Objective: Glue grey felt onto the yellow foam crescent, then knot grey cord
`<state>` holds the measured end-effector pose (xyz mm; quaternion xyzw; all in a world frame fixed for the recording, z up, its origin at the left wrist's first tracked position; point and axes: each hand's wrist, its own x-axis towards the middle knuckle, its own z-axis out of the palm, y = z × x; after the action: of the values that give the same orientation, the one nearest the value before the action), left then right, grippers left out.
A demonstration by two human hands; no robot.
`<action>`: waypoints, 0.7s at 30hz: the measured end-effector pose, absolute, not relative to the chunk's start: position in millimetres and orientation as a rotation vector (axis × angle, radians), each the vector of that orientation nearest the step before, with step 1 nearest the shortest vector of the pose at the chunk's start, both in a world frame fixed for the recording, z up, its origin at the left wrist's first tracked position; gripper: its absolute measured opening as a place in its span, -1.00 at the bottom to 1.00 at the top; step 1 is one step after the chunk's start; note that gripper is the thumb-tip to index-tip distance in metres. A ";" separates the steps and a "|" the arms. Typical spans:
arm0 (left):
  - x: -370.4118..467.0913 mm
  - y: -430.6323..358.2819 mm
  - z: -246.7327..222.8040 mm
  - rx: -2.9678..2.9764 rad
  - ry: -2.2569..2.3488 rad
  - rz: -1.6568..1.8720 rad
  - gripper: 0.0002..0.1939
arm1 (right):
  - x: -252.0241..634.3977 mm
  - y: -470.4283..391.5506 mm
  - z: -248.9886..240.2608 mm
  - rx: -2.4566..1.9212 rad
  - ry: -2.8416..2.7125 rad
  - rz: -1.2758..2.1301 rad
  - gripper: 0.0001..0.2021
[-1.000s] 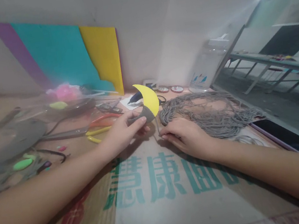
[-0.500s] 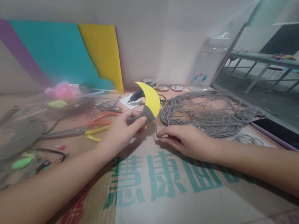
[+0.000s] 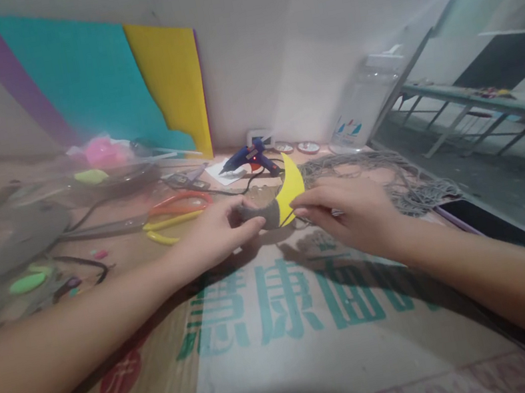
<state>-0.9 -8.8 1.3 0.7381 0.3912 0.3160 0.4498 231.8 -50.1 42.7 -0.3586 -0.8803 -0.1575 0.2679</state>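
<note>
A yellow crescent (image 3: 292,181) is held over the cardboard, its lower left part wrapped in grey cord (image 3: 268,214). My left hand (image 3: 220,231) pinches that grey wrapped end between thumb and fingers. At the crescent's lower right edge, my right hand (image 3: 346,212) has thumb and fingertips pressed together on a strand of grey cord beside the yellow part. A tangled pile of grey cord (image 3: 408,188) lies behind my right hand, partly hidden by it. The blue glue gun (image 3: 248,156) with a small red light rests just behind the crescent.
Scissors with orange and yellow handles (image 3: 170,221) lie left of centre. A clear bottle (image 3: 361,108) stands at the back right, and a dark phone-like slab (image 3: 497,230) lies at right. Coloured sheets (image 3: 84,79) lean on the back wall. Green pieces (image 3: 28,283) are at left.
The crescent has tilted and shifted right and slightly down. My right hand has moved up and right to its edge, over part of the cord pile. The view has shifted slightly.
</note>
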 end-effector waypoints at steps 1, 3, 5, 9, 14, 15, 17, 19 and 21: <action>-1.0 -8.7 1.1 1.828 0.963 0.768 -0.75 | 232.4 -49.5 45.4 -0.991 -2.347 -0.377 -0.78; -1.6 -7.9 0.2 1.821 0.956 0.739 -0.75 | 233.3 -48.5 50.5 -1.021 -2.281 -0.293 -0.81; -2.1 -7.0 -0.7 1.810 0.946 0.722 -0.74 | 234.1 -47.4 54.5 -1.055 -2.214 -0.237 -0.83; -2.3 -6.5 -1.1 1.806 0.964 0.711 -0.74 | 236.4 -43.8 59.1 -1.114 -2.169 -0.162 -0.86; -1.4 -7.4 -1.3 1.759 0.944 0.664 -0.78 | 240.5 -37.7 61.5 -1.137 -2.211 -0.156 -0.89; -1.4 -7.4 -1.9 1.758 0.941 0.657 -0.78 | 241.2 -36.8 61.8 -1.143 -2.212 -0.158 -0.89; -1.7 -7.2 -3.3 1.756 0.940 0.653 -0.78 | 242.7 -35.2 62.8 -1.157 -2.204 -0.161 -0.89; -2.3 -6.8 -4.7 1.742 0.934 0.651 -0.78 | 244.5 -33.6 64.4 -1.165 -2.201 -0.160 -0.89; -3.1 -6.1 -5.7 1.738 0.920 0.635 -0.79 | 246.7 -31.8 66.6 -1.170 -2.203 -0.142 -0.89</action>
<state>-3.1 -6.1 -5.7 0.7226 0.3822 0.2640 0.5119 246.7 -31.8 66.6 -0.4441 -0.8366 -0.0539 0.3161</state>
